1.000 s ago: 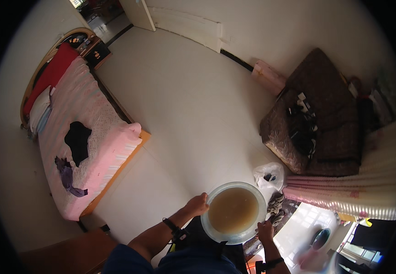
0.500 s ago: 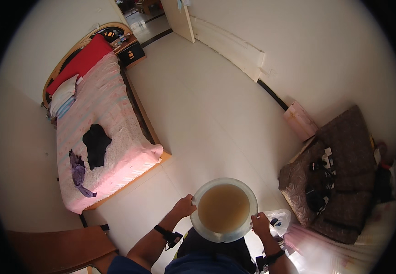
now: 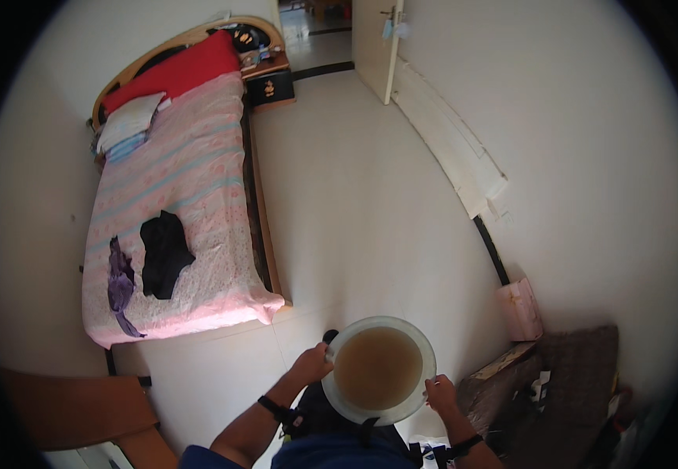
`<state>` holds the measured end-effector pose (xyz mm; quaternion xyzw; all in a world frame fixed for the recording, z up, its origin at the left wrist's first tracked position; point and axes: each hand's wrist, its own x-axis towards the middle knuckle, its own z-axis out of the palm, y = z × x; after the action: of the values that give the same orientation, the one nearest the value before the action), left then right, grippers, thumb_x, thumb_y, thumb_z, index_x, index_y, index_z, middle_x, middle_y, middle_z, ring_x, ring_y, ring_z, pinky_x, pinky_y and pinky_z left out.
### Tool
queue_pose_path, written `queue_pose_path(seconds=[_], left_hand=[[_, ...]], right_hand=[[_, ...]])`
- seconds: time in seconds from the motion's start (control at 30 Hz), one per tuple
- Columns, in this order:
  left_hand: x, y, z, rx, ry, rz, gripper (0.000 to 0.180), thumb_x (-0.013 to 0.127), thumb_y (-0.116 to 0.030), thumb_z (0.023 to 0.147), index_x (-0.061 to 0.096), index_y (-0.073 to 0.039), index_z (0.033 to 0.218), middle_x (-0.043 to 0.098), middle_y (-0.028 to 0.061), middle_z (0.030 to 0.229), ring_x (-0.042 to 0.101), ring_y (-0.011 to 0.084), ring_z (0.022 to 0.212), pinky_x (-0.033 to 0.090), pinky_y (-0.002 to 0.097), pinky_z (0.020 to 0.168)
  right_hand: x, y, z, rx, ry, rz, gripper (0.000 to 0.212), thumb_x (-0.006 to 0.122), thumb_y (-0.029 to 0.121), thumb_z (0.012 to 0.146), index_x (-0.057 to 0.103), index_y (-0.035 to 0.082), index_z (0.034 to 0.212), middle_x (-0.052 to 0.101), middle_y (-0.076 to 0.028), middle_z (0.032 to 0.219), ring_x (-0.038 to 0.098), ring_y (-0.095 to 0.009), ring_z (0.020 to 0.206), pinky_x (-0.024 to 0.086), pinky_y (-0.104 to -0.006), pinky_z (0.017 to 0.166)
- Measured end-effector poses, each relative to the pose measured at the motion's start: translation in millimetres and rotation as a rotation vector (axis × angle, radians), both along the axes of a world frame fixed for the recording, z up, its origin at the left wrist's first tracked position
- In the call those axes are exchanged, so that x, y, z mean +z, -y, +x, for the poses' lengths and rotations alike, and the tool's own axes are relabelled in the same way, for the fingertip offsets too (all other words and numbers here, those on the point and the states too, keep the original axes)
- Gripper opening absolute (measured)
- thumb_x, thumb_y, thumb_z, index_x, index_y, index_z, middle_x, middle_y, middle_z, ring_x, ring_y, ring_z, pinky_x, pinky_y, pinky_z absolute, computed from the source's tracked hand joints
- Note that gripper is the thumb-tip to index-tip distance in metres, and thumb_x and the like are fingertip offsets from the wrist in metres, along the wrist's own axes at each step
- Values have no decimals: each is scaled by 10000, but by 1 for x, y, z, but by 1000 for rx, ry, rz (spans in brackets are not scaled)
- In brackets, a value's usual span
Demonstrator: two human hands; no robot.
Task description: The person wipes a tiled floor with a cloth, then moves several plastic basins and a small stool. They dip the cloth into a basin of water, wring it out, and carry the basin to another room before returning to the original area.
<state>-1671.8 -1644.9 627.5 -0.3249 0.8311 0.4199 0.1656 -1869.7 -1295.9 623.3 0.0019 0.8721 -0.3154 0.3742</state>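
Note:
Out in front of my body is a pale, round basin (image 3: pixel 428 349), roughly level, with cloudy brown water (image 3: pixel 378 367) in it. My left hand (image 3: pixel 312 364) is closed round the basin's left rim. On the opposite side, my right hand (image 3: pixel 440 392) grips the right rim. The fingers under the basin are partly hidden. Dark straps (image 3: pixel 275 408) circle my wrists. A dark foot tip (image 3: pixel 330 336) shows just past the basin's left edge.
A bed (image 3: pixel 198 156) with pink bedding stands left, with black (image 3: pixel 165 254) and purple (image 3: pixel 121 289) clothing on it. Brown furniture (image 3: pixel 81 402) is lower left. A pink box (image 3: pixel 520 310) and dark brown cushioned seat (image 3: pixel 581 375) sit right. Pale floor (image 3: pixel 347 211) leads toward an open door (image 3: pixel 375 47).
My view has turned and moved forward, so the doorway now appears further right and the seat lower. Both hands still hold the basin of brown water; a foot tip now shows beside it.

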Motion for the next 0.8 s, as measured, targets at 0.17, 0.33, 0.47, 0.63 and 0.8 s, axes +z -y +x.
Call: queue_pose_path(seconds=[0.17,0.33,0.47,0.63,0.8], left_hand=[[27,95,-87,-59,32,62,545,705,-290,853,553,35,1263,713,286,1056,689,443,1047,547,499,932],[51,178,-168,-37,-2,5,538,694,-289,853,561,35,1261,722,271,1050,700,422,1030,552,487,921],[46,233,-229,-4,-20,-38,517,691,-277,853,577,25,1257,734,252,1035,713,406,1008,561,474,905],[41,294,-291,121,5,-6,515,681,-269,846,582,34,1251,720,274,1061,695,431,1033,549,486,927],[54,333,-348,290,12,12,498,685,-254,837,596,37,1231,725,272,1016,702,437,1005,557,477,900]], right_hand=[[20,81,-74,-22,11,-5,315,660,245,947,623,-53,1041,714,-172,736,664,-230,511,563,-384,486],[39,164,-154,-47,18,-92,336,664,252,960,627,-72,1041,717,-183,779,662,-224,521,561,-356,463],[35,227,-228,-38,46,-122,328,670,244,965,625,-66,1064,721,-177,791,672,-221,539,562,-353,468],[29,311,-330,84,57,-113,324,666,253,974,622,-48,1085,725,-163,775,688,-216,557,572,-355,492],[43,388,-433,284,3,-102,347,662,281,973,628,-49,1074,743,-170,792,715,-241,595,585,-375,555]])
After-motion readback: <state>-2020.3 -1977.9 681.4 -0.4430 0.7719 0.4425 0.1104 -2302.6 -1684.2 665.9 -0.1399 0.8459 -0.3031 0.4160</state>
